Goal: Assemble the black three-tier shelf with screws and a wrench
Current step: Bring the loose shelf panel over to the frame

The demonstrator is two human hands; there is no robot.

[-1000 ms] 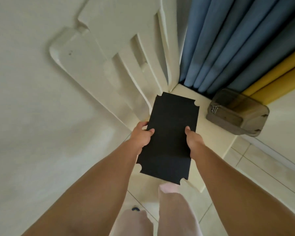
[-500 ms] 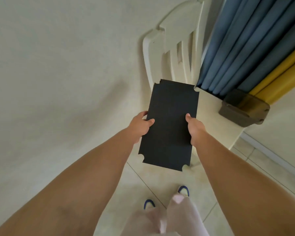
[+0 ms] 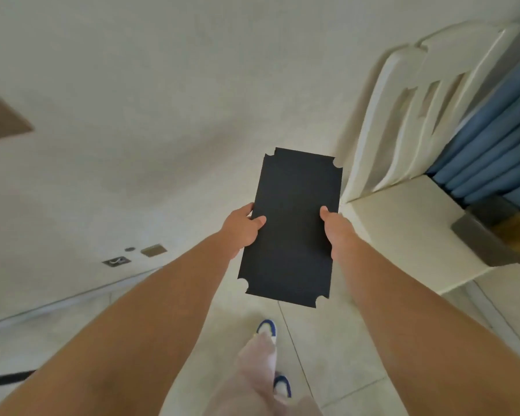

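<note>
A flat black rectangular shelf board (image 3: 294, 223) with a notch cut in each corner is held out in front of me, above the tiled floor. My left hand (image 3: 241, 227) grips its left long edge, thumb on top. My right hand (image 3: 336, 228) grips its right long edge the same way. The board's far end points toward the wall. No screws or wrench can be made out.
A cream plastic chair (image 3: 409, 205) stands at the right against the wall. A brown translucent container (image 3: 493, 235) sits on its seat. Blue curtains (image 3: 493, 151) hang behind it. Wall sockets (image 3: 116, 261) sit low on the left wall. My legs and blue-white shoes (image 3: 267, 327) are below.
The view has swung to the left, away from the chair. The board has come off the chair seat and is now carried over the floor in both hands.
</note>
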